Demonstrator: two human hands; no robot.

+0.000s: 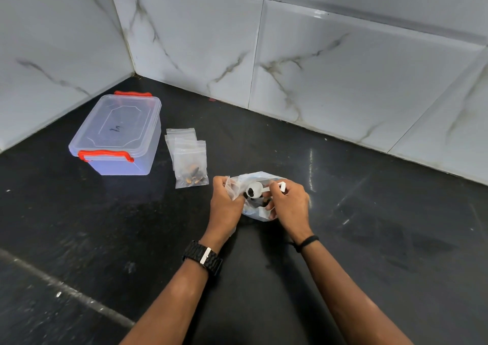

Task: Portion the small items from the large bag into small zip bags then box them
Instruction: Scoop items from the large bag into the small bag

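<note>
The large clear bag [260, 213] of dark small items lies on the black counter between my hands. My left hand [225, 202] grips a small zip bag [233, 186] by its mouth, next to the large bag's opening. My right hand [289, 203] pinches the handle of a white plastic scoop [257, 188], whose bowl holds a few dark items at the small bag's mouth. A stack of small zip bags [188, 157] lies to the left; the top one holds dark and orange items. The clear plastic box [118, 135] with red latches stands farther left, lid on.
Marble-patterned tiled walls [317, 54] meet at a corner behind the box and run along the back of the black counter [369, 239]. A pale seam crosses the counter at the lower left.
</note>
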